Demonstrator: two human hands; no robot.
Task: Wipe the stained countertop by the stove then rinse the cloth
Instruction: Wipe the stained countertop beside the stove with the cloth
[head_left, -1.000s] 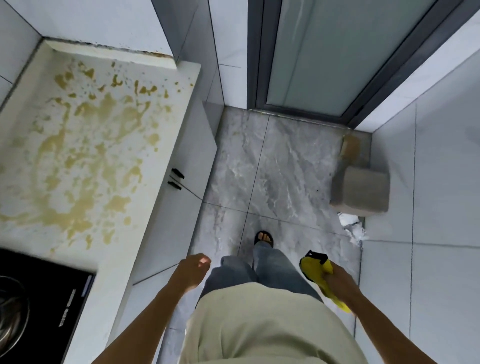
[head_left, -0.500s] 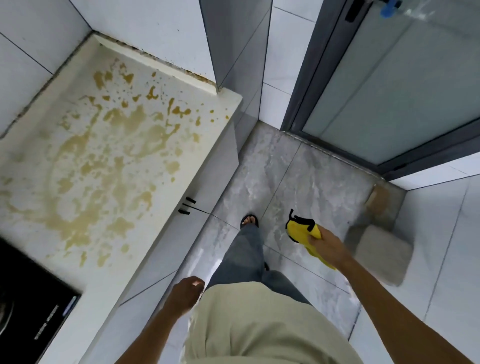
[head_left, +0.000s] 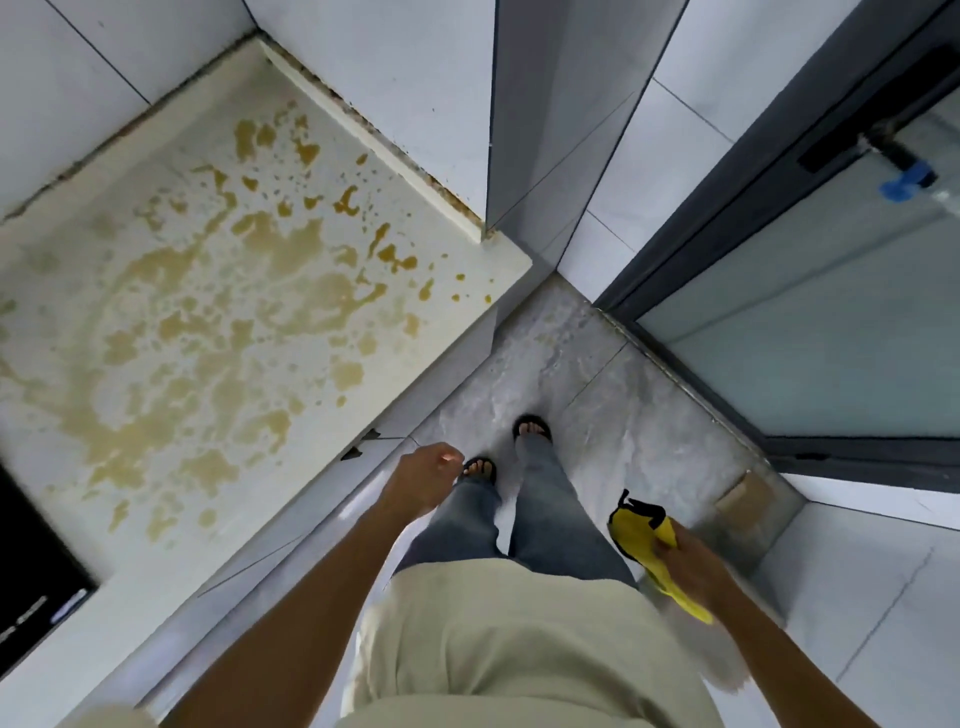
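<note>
In the head view, the person stands on the grey marbled tile floor (head_left: 613, 395) beside the white stone surface (head_left: 218, 322), which fills the left half of the frame. Yellow-brown stains (head_left: 223, 332) spread over most of that surface, from the upper left corner down toward the black glass stove (head_left: 31, 582) at the lower left edge. The right hand (head_left: 691, 561), at lower right, grips a crumpled yellow cloth with black trim (head_left: 647, 535), fingers curled round it, held over the floor and well apart from the surface. The left hand (head_left: 423, 480), at centre, hangs loosely curled and holds nothing, just off the surface's front edge above the white cabinet fronts (head_left: 291, 545). Two sandalled feet (head_left: 532, 428) show below grey-blue trouser legs.

Against the frame half a second ago, the surface takes up more of the picture and its far corner reaches closer to the frame's centre. The cloth sits lower and further right than before. The left hand has risen toward the middle of the frame. The dark-framed frosted glass door (head_left: 810, 291) still occupies the upper right.
</note>
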